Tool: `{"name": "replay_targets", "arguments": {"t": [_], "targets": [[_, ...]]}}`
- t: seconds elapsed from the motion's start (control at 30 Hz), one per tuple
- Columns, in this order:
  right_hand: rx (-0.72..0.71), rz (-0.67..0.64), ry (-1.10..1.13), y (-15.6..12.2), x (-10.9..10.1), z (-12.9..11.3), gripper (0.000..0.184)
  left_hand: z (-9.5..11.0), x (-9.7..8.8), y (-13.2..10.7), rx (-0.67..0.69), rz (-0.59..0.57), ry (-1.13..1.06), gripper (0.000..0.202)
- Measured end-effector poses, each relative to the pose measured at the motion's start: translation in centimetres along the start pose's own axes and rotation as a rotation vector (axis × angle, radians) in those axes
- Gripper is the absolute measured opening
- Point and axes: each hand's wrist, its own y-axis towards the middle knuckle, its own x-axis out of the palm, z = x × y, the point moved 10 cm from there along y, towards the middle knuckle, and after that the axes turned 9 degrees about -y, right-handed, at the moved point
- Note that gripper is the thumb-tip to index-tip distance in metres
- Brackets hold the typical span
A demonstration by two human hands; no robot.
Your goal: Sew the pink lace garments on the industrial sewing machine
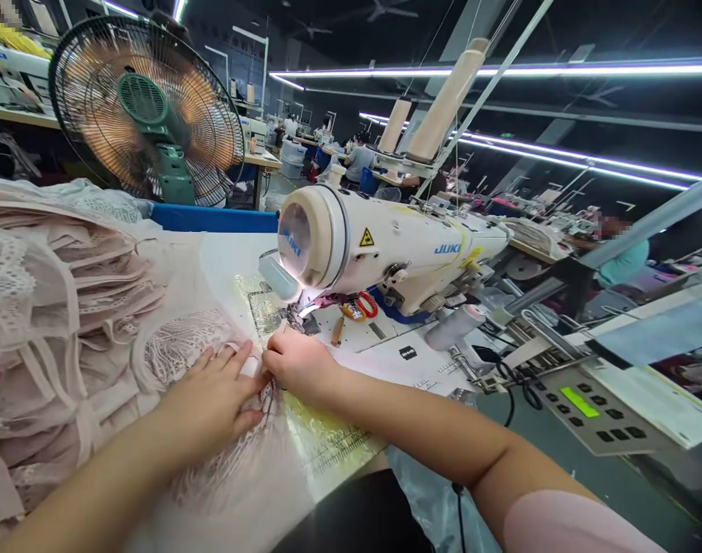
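Observation:
A pale pink lace garment piece (172, 349) lies at the needle area of a white sewing machine (408, 238), whose lamp is lit. My left hand (210, 399) rests flat on the lace, fingers stretched out and thumb apart. Just in front of the presser foot (296, 315), my right hand (299, 365) is closed, its fingertips pinching the edge of the same piece. The cloth between the two hands is partly covered by my fingers. Behind the right hand, a red-handled tool (367, 305) lies on the machine bed.
Heaped pink lace garments (97, 307) fill the left side. A large fan (147, 107) stands behind them. Thread cones (448, 100) rise over the machine, and a control panel (587, 407) hangs at the right. Other people sit at machines in the background.

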Motion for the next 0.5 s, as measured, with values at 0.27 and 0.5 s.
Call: {"name": "replay_targets", "arguments": {"t": [0.27,0.5], "targets": [[-0.112,-0.109,-0.072,1.7,-0.5,-0.9,0.009,0.7,-0.4,-0.6,-0.03,-0.098,0.081,0.051],[0.223,0.041,0.041,2.0,-0.9,2.7,0.019,1.4,-1.4,-0.6,-0.024,-0.077,0.062,0.051]]}}
